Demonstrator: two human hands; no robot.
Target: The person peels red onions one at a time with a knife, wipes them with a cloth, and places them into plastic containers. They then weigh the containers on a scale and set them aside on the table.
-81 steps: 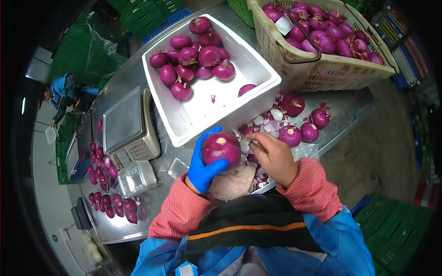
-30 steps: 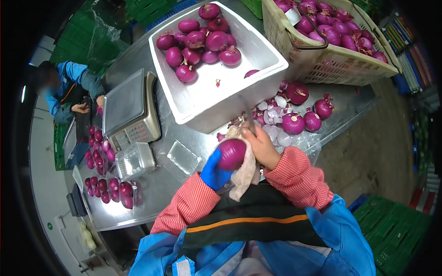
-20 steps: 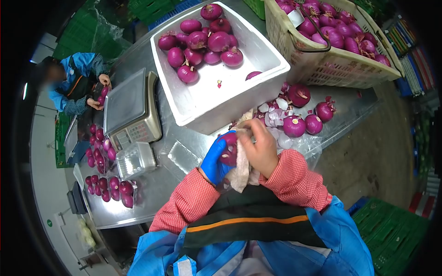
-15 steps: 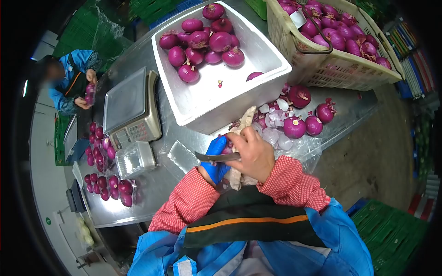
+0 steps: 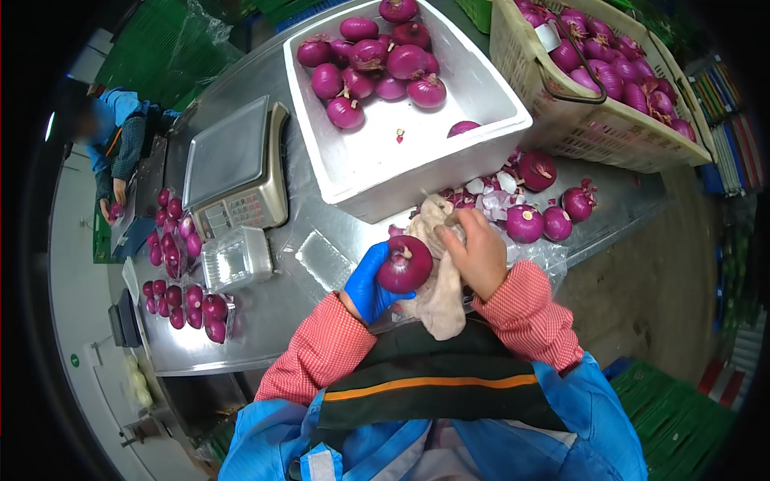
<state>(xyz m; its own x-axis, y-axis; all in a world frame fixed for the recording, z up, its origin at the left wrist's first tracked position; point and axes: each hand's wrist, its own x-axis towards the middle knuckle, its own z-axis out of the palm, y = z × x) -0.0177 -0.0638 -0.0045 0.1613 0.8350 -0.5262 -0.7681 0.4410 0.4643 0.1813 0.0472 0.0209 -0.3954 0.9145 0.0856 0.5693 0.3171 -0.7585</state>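
My left hand, in a blue glove, is closed around a large red onion with its stem end facing up. My bare right hand pinches a dirty beige cloth that hangs beside the onion. No knife shows in this view. Peeled skins and onion scraps lie just beyond my right hand, with several red onions next to them. The white foam box stands right in front of both hands, with several red onions grouped at its far end.
A yellowish crate full of red onions stands at the back right. On the left are a scale, a stack of clear trays and packed onions. A co-worker stands at the far left. Green crates lie at lower right.
The knife in my right hand has gone out of sight, and that hand now grips the cloth. The onion in my left hand has come into full view. The co-worker's hands have lowered.
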